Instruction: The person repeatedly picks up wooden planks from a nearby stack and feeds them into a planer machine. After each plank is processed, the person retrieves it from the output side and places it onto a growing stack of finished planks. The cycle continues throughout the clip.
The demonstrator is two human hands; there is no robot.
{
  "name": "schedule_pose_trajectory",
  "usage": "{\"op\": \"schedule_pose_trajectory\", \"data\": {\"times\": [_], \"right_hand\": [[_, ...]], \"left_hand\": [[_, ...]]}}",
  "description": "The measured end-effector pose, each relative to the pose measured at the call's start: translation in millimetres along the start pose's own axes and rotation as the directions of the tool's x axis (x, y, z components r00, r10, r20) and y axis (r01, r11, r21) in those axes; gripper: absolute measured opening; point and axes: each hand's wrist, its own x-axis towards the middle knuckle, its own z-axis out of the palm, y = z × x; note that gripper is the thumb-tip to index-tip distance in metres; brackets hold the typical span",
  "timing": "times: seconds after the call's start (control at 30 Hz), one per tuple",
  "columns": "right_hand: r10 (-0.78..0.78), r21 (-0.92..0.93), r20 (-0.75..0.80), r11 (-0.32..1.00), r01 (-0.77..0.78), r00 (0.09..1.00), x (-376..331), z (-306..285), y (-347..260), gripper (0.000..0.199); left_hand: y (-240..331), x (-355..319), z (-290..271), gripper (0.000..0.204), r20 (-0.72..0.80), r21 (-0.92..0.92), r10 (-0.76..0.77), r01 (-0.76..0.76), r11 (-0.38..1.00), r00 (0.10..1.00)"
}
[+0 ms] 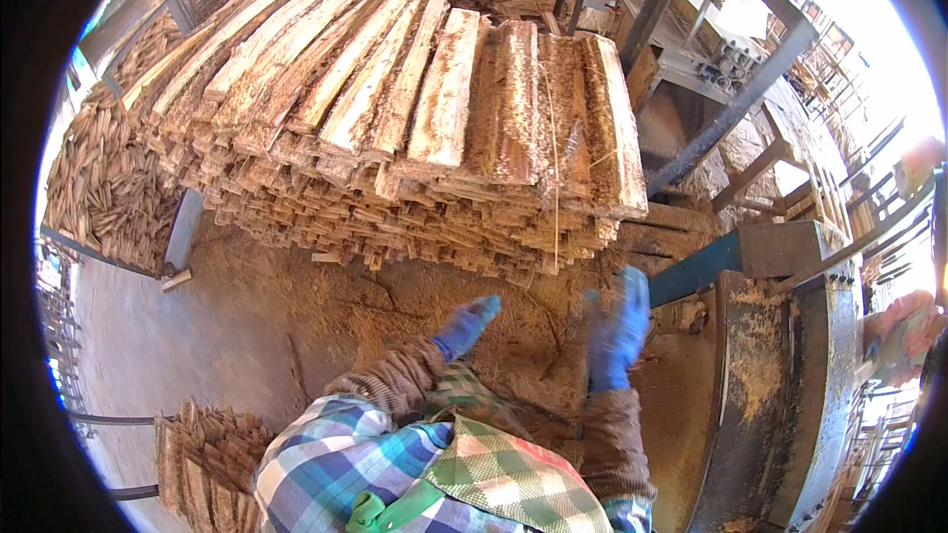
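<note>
Daylight scene, bright overall. Strongest light enters from the upper right of the frame, where the background is blown out to near white. The large stack of rough pale wooden slats [395,128] is evenly lit on top; its lower front edge casts shade on the sawdust-covered brown floor [296,326]. The right blue-gloved hand [617,330] is motion-blurred. Fisheye bending is heavy at the rim, with a black circular vignette.

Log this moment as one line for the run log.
left hand empty, open | right hand empty, open | both before stacked wood slats | sawdust floor
</note>
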Motion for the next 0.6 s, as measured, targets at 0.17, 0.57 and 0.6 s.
{"op": "schedule_pose_trajectory", "data": {"times": [0.17, 0.57, 0.6], "right_hand": [[-0.297, -0.717, 0.482, 0.408, 0.566, 0.824, 40.5, 135.8, -60.2, 0.086], [-0.144, -0.597, 0.768, 0.193, 0.779, 0.625, 152.7, 207.6, -94.6, 0.095], [-0.164, -0.593, 0.763, 0.206, 0.778, 0.625, 156.0, 206.8, -101.3, 0.095]], "left_hand": [[59.7, 11.7, -47.8, 0.063, -0.182, -0.169, 0.004, -0.035, 0.985, 0.983], [130.3, 28.5, -92.8, 0.08, 0.21, -0.062, -0.218, 0.235, 0.97, 0.953], [142.3, 35.6, -86.4, 0.079, 0.28, -0.104, -0.197, 0.234, 0.967, 0.94]]}}
